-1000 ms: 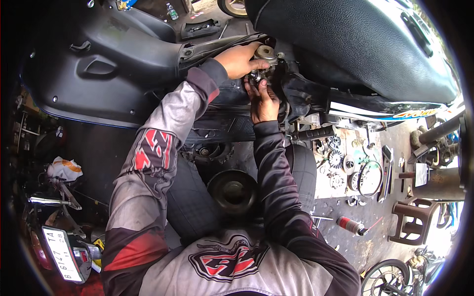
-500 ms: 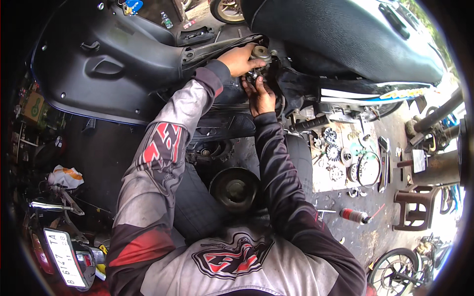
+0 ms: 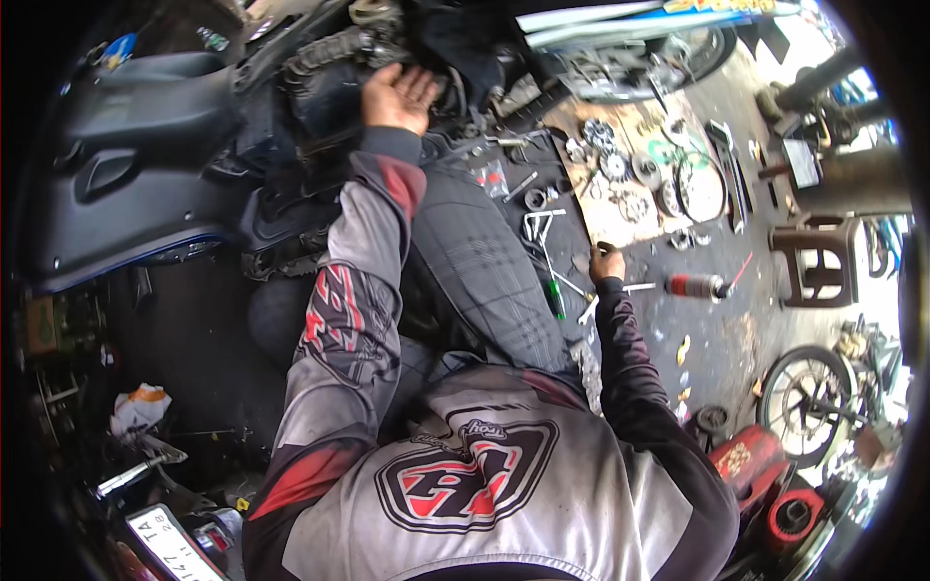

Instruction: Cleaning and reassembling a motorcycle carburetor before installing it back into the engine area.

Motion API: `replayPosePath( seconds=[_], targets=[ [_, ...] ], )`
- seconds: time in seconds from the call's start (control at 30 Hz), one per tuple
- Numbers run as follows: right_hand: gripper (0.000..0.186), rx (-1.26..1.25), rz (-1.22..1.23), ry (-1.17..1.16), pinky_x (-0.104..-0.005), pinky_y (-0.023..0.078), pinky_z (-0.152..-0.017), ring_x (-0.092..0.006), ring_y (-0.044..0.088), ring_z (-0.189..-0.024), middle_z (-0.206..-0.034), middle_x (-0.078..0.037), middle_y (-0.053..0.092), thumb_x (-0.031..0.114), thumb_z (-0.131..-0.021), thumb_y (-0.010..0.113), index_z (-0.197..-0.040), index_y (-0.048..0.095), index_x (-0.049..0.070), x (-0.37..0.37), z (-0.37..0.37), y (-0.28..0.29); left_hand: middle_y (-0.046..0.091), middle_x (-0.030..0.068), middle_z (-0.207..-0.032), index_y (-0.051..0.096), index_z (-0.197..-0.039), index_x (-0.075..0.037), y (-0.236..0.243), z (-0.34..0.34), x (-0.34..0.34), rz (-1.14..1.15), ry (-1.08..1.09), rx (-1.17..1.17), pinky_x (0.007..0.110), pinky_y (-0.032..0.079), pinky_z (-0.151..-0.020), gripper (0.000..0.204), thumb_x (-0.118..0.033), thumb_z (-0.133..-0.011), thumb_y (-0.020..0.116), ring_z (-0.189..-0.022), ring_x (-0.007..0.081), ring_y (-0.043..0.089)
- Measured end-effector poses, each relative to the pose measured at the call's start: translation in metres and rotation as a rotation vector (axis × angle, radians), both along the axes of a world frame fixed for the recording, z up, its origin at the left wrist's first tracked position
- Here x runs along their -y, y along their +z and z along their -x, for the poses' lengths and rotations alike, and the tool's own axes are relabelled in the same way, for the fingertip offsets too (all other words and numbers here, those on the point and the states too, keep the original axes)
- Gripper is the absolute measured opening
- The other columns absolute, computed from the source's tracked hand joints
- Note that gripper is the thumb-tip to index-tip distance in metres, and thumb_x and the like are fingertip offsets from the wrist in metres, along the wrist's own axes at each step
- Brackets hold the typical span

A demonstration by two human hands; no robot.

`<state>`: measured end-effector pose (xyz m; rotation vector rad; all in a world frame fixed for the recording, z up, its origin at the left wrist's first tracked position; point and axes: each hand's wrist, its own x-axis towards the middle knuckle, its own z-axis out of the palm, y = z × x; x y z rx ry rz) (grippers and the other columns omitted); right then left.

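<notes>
My left hand (image 3: 398, 98) is open, its fingers spread beside the scooter's dark engine area (image 3: 334, 92). Nothing shows in its palm. Down on the floor to the right, my right hand (image 3: 607, 263) has its fingers curled in, close to the near corner of a parts board (image 3: 601, 208). Whatever its fingers close on is too small to make out. Left of that hand lie a green-handled screwdriver (image 3: 555, 298) and a T-shaped metal wrench (image 3: 544, 232). A spray can (image 3: 696, 286) with a red straw lies to its right.
Gears, rings and a belt (image 3: 702, 179) cover the board. The scooter's black front panel (image 3: 116, 184) fills the upper left. A brown plastic stool (image 3: 819, 261) and a loose wheel (image 3: 806, 402) stand at the right. A red machine (image 3: 751, 470) sits at the lower right.
Both hands were together at a round metal part on the scooter. My right hand has moved down to the floor at the right; my left has opened beside the engine. The view has shifted right.
</notes>
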<state>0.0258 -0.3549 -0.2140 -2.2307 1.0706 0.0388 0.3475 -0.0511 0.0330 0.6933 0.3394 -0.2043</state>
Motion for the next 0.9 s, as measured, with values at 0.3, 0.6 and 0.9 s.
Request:
replayPosePath(
  seconds=[0.3,0.6,0.9],
  targets=[
    [0.047,-0.650,0.100,0.588,-0.0482,0.052,-0.096,-0.0397,0.066,-0.114,-0.122,-0.023,0.068,0.036,-0.092,0.062,-0.130,0.061,0.008,-0.043,0.079,-0.107,0.061,0.0038,-0.093,0.061,-0.097,-0.010,-0.025,-0.006,0.038,0.345,0.012,0.030,0.043,0.040,-0.089,0.022,-0.030,-0.089,0.057,-0.087,0.0224,0.052],
    [0.041,-0.024,0.077,0.528,-0.0487,0.052,-0.091,-0.0450,0.067,-0.099,-0.104,-0.026,0.070,0.023,-0.095,0.059,-0.127,0.053,-0.003,-0.062,0.073,-0.025,0.059,0.0030,-0.082,0.062,-0.090,-0.011,-0.029,-0.005,0.032,0.463,0.035,0.117,0.038,0.040,-0.080,0.022,-0.033,-0.088,0.060,-0.074,0.0207,0.050],
    [0.053,0.747,-0.089,0.643,-0.0438,0.054,-0.086,-0.0442,0.068,-0.103,-0.116,-0.028,0.066,0.014,-0.093,0.067,-0.140,0.046,0.001,-0.116,-0.047,0.237,0.050,0.0029,-0.063,0.058,-0.084,-0.012,-0.044,-0.023,0.043,0.523,0.029,0.125,0.035,0.042,-0.071,0.009,-0.019,-0.088,0.061,-0.063,0.0188,0.048]
  ],
)
